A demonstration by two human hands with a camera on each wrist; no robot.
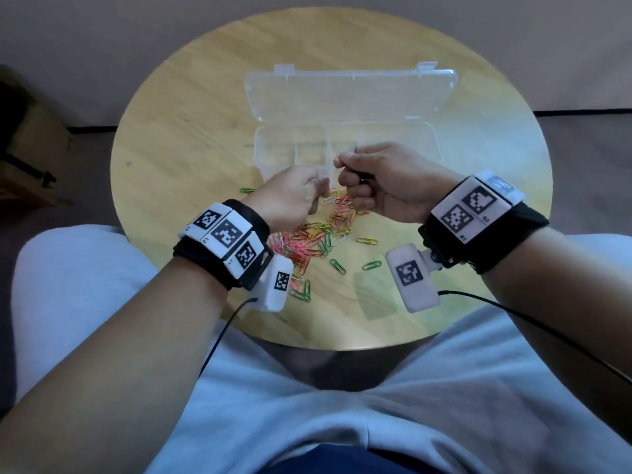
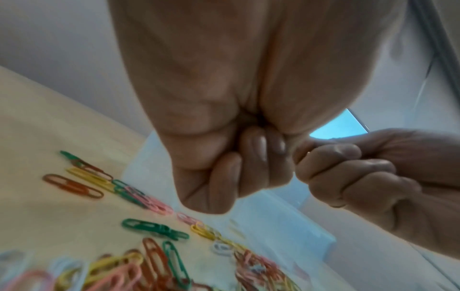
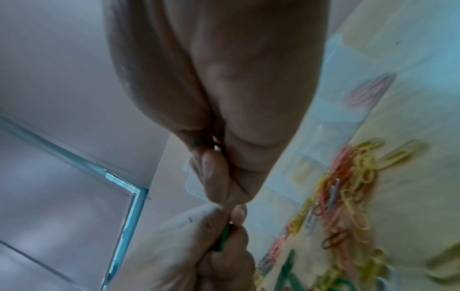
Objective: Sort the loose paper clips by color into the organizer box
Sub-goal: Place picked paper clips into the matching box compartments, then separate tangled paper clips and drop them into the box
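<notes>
A clear organizer box (image 1: 270,148) lies open on the round wooden table (image 1: 191,138), its lid (image 1: 352,94) folded back. Pink clips (image 3: 368,92) lie in one compartment. Loose paper clips (image 1: 318,234) in green, yellow, pink, red and white are heaped in front of the box. Both hands hover above the heap's far edge, fingertips meeting. My left hand (image 1: 319,186) (image 3: 224,226) pinches a green paper clip (image 3: 225,239). My right hand (image 1: 342,165) (image 2: 323,157), fingers curled, pinches at the same spot; exactly what it grips is hidden.
Stray green clips (image 1: 371,265) and a yellow one (image 1: 366,241) lie to the right of the heap, another green one (image 1: 247,190) to the left. My lap sits against the table's near edge. A dark wooden piece of furniture (image 1: 27,159) stands at the left.
</notes>
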